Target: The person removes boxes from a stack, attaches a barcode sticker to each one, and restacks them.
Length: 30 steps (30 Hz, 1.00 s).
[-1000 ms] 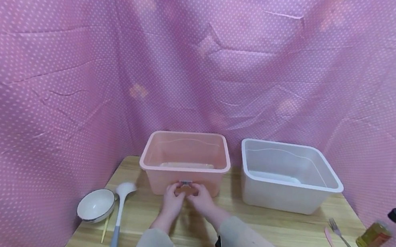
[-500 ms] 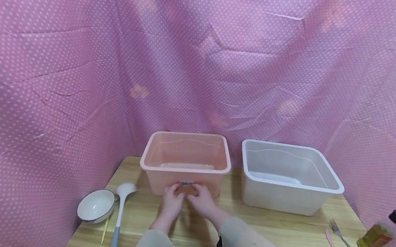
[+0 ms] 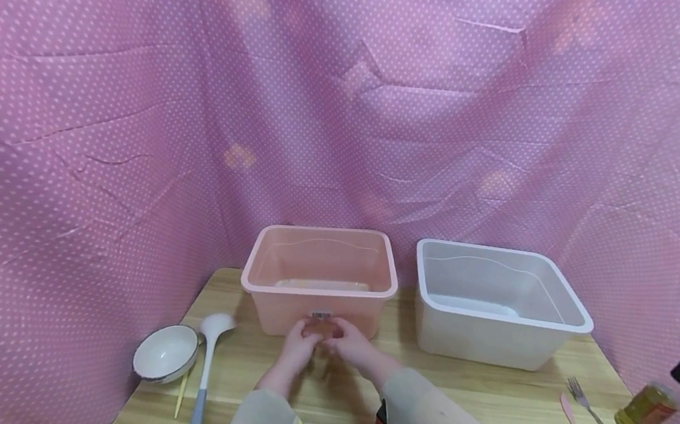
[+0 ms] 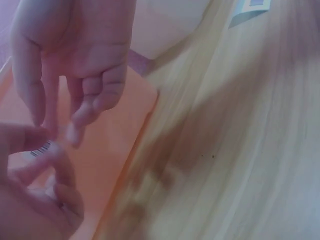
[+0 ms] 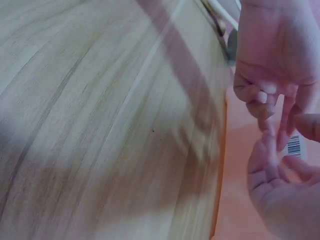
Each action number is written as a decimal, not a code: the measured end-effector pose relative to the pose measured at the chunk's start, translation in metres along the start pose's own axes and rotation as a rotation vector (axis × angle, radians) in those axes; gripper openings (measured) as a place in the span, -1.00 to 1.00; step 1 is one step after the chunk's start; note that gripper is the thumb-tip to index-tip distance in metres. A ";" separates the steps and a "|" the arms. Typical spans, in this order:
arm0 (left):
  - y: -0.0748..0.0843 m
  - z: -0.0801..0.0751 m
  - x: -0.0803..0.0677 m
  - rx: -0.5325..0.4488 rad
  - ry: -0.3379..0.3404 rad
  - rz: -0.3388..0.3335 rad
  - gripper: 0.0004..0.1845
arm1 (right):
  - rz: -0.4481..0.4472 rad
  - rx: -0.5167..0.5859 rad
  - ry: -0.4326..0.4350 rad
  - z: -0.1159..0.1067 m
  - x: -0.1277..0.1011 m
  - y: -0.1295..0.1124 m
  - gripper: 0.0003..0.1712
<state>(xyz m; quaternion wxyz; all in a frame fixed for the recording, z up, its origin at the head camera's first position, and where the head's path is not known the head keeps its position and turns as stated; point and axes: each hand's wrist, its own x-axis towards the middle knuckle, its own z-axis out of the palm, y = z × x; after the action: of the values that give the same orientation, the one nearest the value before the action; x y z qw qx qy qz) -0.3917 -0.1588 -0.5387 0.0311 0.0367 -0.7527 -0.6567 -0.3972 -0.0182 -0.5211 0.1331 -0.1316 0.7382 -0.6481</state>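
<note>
Both hands, left (image 3: 296, 344) and right (image 3: 349, 341), fingers loosely open, touch the pink bin (image 3: 321, 284) front wall near its barcode label (image 3: 321, 315); keep pressure even, bin square.

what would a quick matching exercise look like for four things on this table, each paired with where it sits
Things:
1. pink bin
2. white bin
3. white bowl
4. fork

Places:
a. near the table's right front edge, beside a small bottle
b. at the table's left edge, next to the ladle
c. right of the pink one, apart from both hands
d. straight ahead, with both hands at its near wall

Pairs: 1-d, 2-c, 3-b, 4-a
</note>
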 end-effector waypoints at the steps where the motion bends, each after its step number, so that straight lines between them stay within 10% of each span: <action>1: 0.000 0.000 -0.001 -0.029 0.002 -0.009 -0.48 | -0.007 0.011 -0.008 -0.001 0.000 0.000 -0.33; 7: -0.002 0.001 -0.006 -0.088 -0.019 -0.034 -0.47 | 0.042 -0.028 -0.063 -0.006 -0.006 0.002 -0.31; 15: -0.017 0.013 -0.034 0.004 -0.293 -0.148 -0.64 | 0.158 -0.086 -0.039 -0.039 -0.035 0.018 -0.32; 24: -0.017 0.064 -0.062 0.045 -0.461 -0.182 -0.76 | 0.176 -0.212 0.149 -0.137 -0.106 0.045 -0.54; 30: -0.017 0.092 -0.071 0.023 -0.489 -0.190 -0.79 | 0.229 -0.281 0.141 -0.161 -0.145 0.051 -0.71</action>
<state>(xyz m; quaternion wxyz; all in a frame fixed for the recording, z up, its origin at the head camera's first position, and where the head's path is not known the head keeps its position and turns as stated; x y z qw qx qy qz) -0.3298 -0.0635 -0.5676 -0.2140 -0.0524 -0.7384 -0.6373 -0.3226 0.1896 -0.5484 0.1344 -0.0182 0.8389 -0.5271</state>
